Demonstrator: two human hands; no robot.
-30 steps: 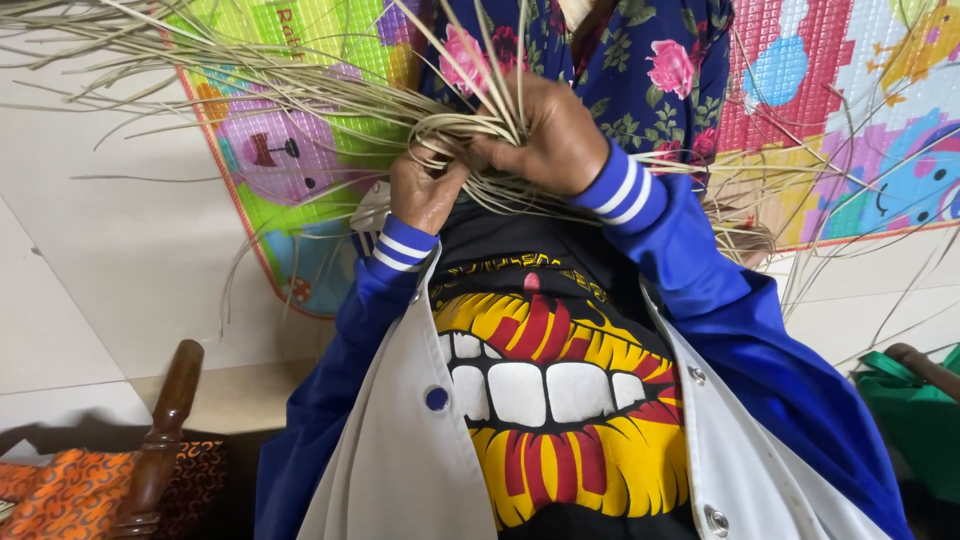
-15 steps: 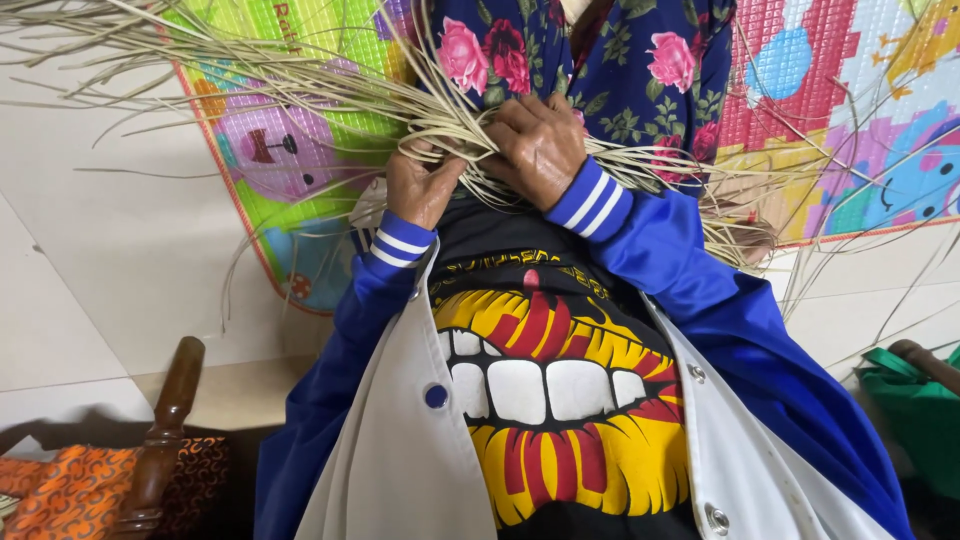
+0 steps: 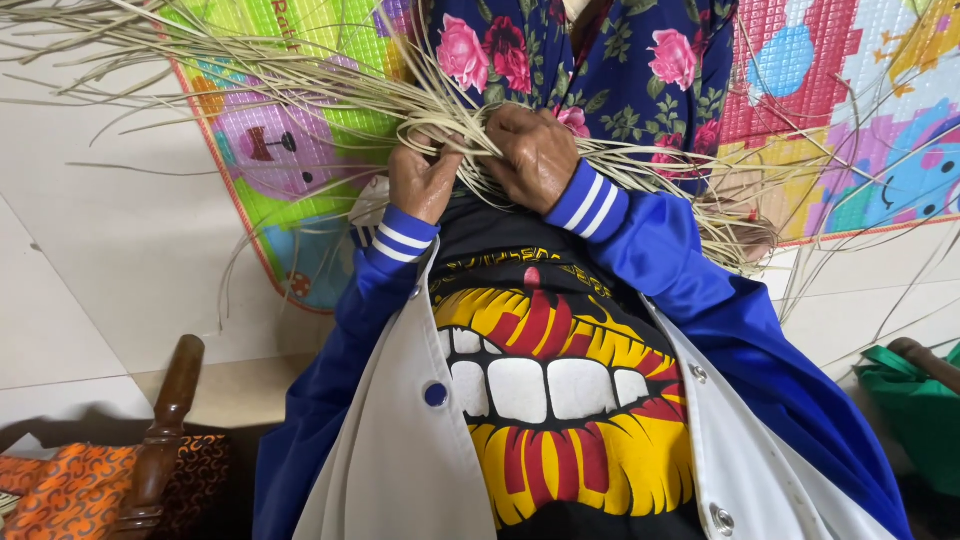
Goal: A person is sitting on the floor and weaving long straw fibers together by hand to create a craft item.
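Observation:
Both hands work a bundle of long pale straw strips [image 3: 330, 80] held over my lap. My left hand [image 3: 422, 180] grips a looped bunch of the strips, fingers curled around them. My right hand [image 3: 533, 152] presses on the strips beside it, fingers bent over a woven knot. The two hands touch at the middle of the bundle. Loose strip ends fan out to the upper left and to the right [image 3: 720, 210]. My sleeves are blue with white stripes at the cuffs.
A colourful foam play mat [image 3: 830, 110] lies on the pale tiled floor [image 3: 90, 230]. A dark wooden chair arm [image 3: 165, 430] and an orange patterned cushion [image 3: 60, 495] are at lower left. A green bag [image 3: 915, 410] sits at lower right.
My right hand has slid down and left along the strips toward my left hand. The bundle has shifted slightly with it.

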